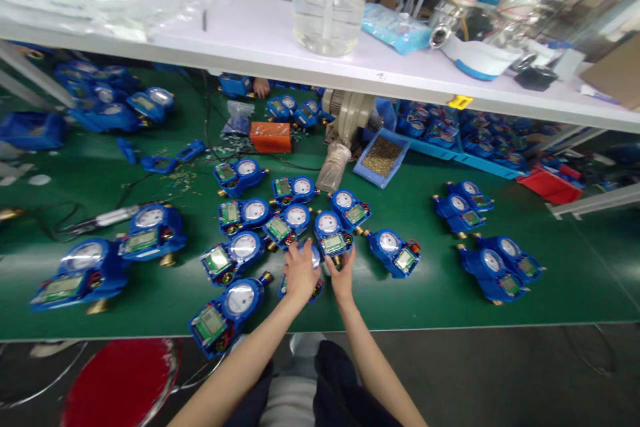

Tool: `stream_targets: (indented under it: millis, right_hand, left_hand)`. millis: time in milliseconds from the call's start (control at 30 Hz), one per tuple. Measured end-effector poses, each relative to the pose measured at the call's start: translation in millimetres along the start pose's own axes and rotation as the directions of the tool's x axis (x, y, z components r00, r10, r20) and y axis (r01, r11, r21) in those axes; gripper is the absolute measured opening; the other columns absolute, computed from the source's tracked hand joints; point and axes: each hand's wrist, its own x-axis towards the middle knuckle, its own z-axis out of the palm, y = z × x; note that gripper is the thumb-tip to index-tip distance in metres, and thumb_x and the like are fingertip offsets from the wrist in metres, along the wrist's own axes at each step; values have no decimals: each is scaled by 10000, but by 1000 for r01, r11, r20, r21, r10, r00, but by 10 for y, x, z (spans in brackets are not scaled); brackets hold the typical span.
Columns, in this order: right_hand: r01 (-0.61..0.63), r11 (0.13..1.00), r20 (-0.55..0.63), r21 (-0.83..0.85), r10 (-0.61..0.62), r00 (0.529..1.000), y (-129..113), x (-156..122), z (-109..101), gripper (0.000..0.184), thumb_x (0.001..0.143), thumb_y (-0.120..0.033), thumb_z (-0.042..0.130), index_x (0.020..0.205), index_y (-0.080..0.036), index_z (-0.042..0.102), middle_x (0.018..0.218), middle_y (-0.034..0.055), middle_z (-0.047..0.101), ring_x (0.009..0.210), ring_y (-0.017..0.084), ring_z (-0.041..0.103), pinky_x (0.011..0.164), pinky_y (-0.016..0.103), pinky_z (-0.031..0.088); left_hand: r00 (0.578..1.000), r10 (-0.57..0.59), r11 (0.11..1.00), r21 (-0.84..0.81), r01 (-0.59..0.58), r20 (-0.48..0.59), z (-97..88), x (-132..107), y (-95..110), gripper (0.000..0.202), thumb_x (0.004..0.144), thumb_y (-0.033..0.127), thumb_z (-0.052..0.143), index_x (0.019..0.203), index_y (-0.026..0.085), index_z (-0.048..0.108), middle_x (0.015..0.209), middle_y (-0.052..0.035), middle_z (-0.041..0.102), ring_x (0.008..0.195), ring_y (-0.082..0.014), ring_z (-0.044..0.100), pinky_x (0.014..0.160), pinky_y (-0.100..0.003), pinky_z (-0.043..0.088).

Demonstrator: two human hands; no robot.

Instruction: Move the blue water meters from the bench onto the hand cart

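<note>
My left hand (301,275) lies over a blue water meter (315,257) near the table's front edge, its fingers curled on the casing and covering much of it. My right hand (342,275) grips the lower end of another water meter (329,222), thumb on one side and fingers on the other. That meter shows a white round dial and a green circuit board with a small display. Close by on the right lies a water meter (390,242) with its board exposed. Several more, such as the water meter (243,247), are grouped to the left.
A shelf (260,20) with a water jar (327,13) spans above the green table (400,307). Behind the meters are an orange block (270,137), a grey machine (347,113) and a tray of small screws (383,155). An electric screwdriver (107,218) lies left. Another person's hand (261,87) shows at the back.
</note>
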Motion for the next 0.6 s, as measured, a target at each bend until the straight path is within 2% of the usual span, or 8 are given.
stream_targets:
  millis: [100,200,333,400,467,533,600]
  right_hand:
    - [-15,999,2,-45,15,1000,8,2,9,998,727,-413,695,1481,-206,74,1422,178,439,1248,259,499,1075,488,357]
    - [-50,993,-4,-104,50,999,4,-45,-26,986,714,-470,687,1472,-193,119,1374,184,483,1247,280,499,1076,506,349]
    - [-133,960,-121,-246,106,987,-61,-205,-158,878,726,-556,631,1413,-148,268,1335,222,490,1267,320,468,1080,539,331]
    - [-132,949,-170,-285,85,982,-137,-294,-214,795,737,-557,613,1361,-144,345,1323,223,494,1250,324,482,1080,539,337]
    - [-99,950,-184,-297,44,982,-253,-375,-208,723,741,-544,608,1306,-143,400,1312,219,499,1236,324,495,1083,529,345]
    - [-76,957,-177,-282,26,984,-427,-468,-103,673,735,-538,611,1251,-146,435,1305,217,503,1240,329,493,1089,524,348]
    - [-94,968,-151,-233,60,987,-671,-601,115,637,716,-543,624,1203,-167,459,1315,203,505,1257,333,480,1103,528,335]
  left_hand:
    - [999,33,999,33,-33,16,-94,17,10,645,784,260,620,1383,238,381,1367,-166,332,1189,-344,402,867,-439,457]
    - [997,63,996,67,-66,38,-231,-17,-9,623,798,283,622,1374,221,393,1387,-172,345,1213,-354,393,926,-486,421]
    - [991,127,992,-18,-126,51,-505,-144,-162,528,833,324,580,1332,212,451,1368,-169,392,1237,-358,386,956,-515,406]
    - [988,150,983,-107,-146,32,-669,-222,-353,461,848,321,553,1293,215,492,1342,-153,419,1234,-336,400,965,-495,414]
    - [986,166,961,-223,-165,-11,-834,-306,-635,403,858,305,529,1249,208,524,1304,-138,450,1212,-293,432,989,-455,413]
    - [988,143,927,-341,-157,-66,-983,-396,-991,343,863,276,504,1195,202,550,1249,-121,494,1175,-250,474,1020,-413,400]
    - [993,74,892,-440,-105,-87,-1109,-480,-1388,302,858,253,490,1146,205,568,1188,-105,539,1131,-227,514,1023,-391,404]
